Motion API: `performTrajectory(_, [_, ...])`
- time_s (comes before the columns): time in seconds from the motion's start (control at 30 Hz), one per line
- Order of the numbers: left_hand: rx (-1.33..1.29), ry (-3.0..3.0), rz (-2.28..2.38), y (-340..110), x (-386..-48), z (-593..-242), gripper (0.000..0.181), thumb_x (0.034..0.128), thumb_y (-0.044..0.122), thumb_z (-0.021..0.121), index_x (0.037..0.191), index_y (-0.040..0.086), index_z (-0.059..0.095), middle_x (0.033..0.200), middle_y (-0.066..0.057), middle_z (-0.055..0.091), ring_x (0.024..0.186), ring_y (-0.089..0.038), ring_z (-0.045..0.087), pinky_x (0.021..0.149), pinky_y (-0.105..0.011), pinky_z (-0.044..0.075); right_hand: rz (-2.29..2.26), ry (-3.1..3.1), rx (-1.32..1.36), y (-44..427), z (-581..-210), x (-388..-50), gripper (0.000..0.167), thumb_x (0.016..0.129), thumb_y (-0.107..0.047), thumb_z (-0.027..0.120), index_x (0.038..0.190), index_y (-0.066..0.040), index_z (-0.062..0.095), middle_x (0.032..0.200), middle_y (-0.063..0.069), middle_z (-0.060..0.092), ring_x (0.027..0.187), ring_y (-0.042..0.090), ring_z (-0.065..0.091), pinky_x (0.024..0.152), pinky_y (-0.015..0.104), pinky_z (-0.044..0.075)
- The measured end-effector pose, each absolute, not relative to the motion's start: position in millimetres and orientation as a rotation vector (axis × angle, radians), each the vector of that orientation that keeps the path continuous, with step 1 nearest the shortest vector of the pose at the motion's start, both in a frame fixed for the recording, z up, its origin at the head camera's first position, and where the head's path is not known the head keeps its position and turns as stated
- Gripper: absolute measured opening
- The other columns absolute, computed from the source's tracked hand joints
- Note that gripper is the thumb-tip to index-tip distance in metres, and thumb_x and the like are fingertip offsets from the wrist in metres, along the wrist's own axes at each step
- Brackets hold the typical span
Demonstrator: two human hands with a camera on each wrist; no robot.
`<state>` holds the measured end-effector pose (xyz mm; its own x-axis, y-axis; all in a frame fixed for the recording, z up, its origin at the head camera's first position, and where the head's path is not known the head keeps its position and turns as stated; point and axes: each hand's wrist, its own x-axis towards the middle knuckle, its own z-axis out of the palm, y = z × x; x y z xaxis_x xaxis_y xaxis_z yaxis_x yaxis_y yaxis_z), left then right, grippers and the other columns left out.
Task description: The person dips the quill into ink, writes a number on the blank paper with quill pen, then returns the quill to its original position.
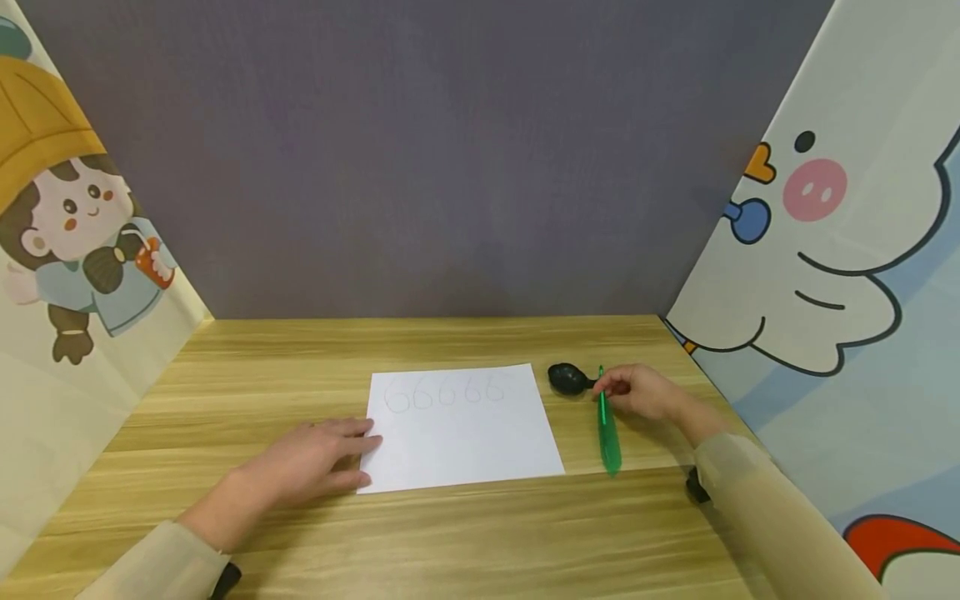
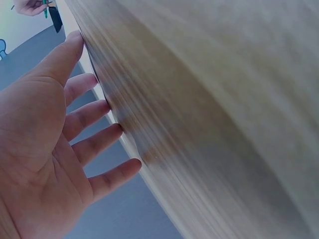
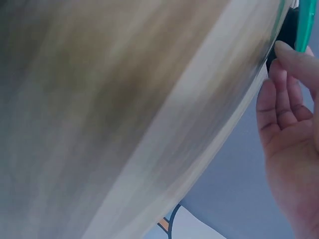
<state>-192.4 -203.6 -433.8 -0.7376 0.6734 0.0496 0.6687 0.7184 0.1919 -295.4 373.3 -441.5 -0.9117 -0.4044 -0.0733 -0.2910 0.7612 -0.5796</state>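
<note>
A white sheet of paper [image 1: 465, 437] lies on the wooden table, with a row of faint handwritten 6s along its upper part. My left hand [image 1: 318, 462] rests at its left edge, fingers spread and fingertips on the paper; the left wrist view shows this palm [image 2: 37, 129] from the side. Right of the sheet, my right hand [image 1: 641, 392] pinches a slim green tapered object [image 1: 608, 433] near its narrow upper end; its kind is unclear. A black spoon [image 1: 567, 379] has its bowl left of these fingertips, its handle mostly hidden. The right wrist view catches the green object [image 3: 305, 25] at the thumb.
The wooden table [image 1: 450, 542] runs back to a dark grey panel [image 1: 435, 167]. Cartoon-printed walls flank it: a child figure [image 1: 90, 225] on the left and a white bird [image 1: 817, 250] on the right. Dark bands show at both wrists.
</note>
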Motion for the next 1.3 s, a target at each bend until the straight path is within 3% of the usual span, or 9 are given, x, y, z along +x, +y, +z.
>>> performTrajectory(0.27, [1.121, 2.881, 0.308, -204, -191, -434, 0.056, 0.1030, 0.050, 0.075, 0.147, 0.016, 0.072, 0.158, -0.015, 0.063, 0.142, -0.046, 0.063, 0.102, -0.075, 0.056, -0.843, 2.834, -0.595, 373, -441, -292, 0.020, 0.103, 0.001, 0.072, 0.115, -0.012, 0.082, 0.112, 0.002, 0.080, 0.106, 0.018, 0.073, 0.091, 0.029, 0.062])
performTrajectory(0.43, [1.126, 2.881, 0.308, -204, -191, -434, 0.056, 0.1032, 0.050, 0.074, 0.147, 0.016, 0.072, 0.158, -0.015, 0.063, 0.142, -0.045, 0.063, 0.102, -0.074, 0.056, -0.921, 2.807, -0.591, 371, -441, -290, 0.015, 0.105, 0.000, 0.070, 0.113, -0.009, 0.079, 0.106, 0.003, 0.079, 0.098, 0.013, 0.070, 0.083, 0.023, 0.060])
performTrajectory(0.6, [1.143, 2.883, 0.316, -204, -192, -434, 0.056, 0.1033, 0.049, 0.075, 0.147, 0.015, 0.072, 0.158, -0.015, 0.064, 0.141, -0.046, 0.063, 0.102, -0.073, 0.057, -1.052, 2.760, -0.573, 368, -439, -286, 0.005, 0.105, -0.004, 0.071, 0.108, -0.007, 0.069, 0.099, 0.010, 0.075, 0.086, 0.010, 0.067, 0.074, 0.024, 0.056])
performTrajectory(0.8, [1.162, 2.888, 0.300, -205, -193, -435, 0.055, 0.1036, 0.050, 0.074, 0.147, 0.015, 0.072, 0.158, -0.015, 0.064, 0.141, -0.045, 0.064, 0.103, -0.071, 0.058, -1.205, 2.723, -0.589, 366, -435, -282, 0.011, 0.103, -0.005, 0.075, 0.107, -0.003, 0.064, 0.099, 0.014, 0.072, 0.084, 0.013, 0.064, 0.072, 0.022, 0.054])
performTrajectory(0.97, [1.161, 2.887, 0.303, -205, -194, -435, 0.056, 0.1036, 0.050, 0.074, 0.147, 0.015, 0.072, 0.158, -0.015, 0.064, 0.141, -0.045, 0.064, 0.103, -0.072, 0.057, -1.477, 2.504, -0.637, 366, -432, -280, 0.013, 0.104, 0.004, 0.069, 0.107, 0.008, 0.057, 0.105, 0.012, 0.076, 0.093, 0.013, 0.070, 0.078, 0.021, 0.058])
performTrajectory(1.1, [1.167, 2.894, 0.301, -205, -194, -435, 0.055, 0.1033, 0.049, 0.075, 0.147, 0.015, 0.072, 0.157, -0.015, 0.064, 0.141, -0.045, 0.064, 0.103, -0.072, 0.058, -1.583, 2.406, -0.627, 366, -428, -275, 0.016, 0.106, 0.003, 0.067, 0.107, 0.008, 0.051, 0.111, 0.008, 0.082, 0.102, 0.011, 0.076, 0.086, 0.024, 0.062])
performTrajectory(1.3, [1.152, 2.883, 0.303, -204, -194, -435, 0.056, 0.1035, 0.049, 0.074, 0.148, 0.015, 0.071, 0.158, -0.015, 0.063, 0.142, -0.046, 0.063, 0.104, -0.072, 0.057, -1.556, 2.416, -0.531, 366, -425, -272, 0.023, 0.111, -0.011, 0.066, 0.113, 0.005, 0.049, 0.129, 0.027, 0.076, 0.118, 0.021, 0.079, 0.101, 0.035, 0.064])
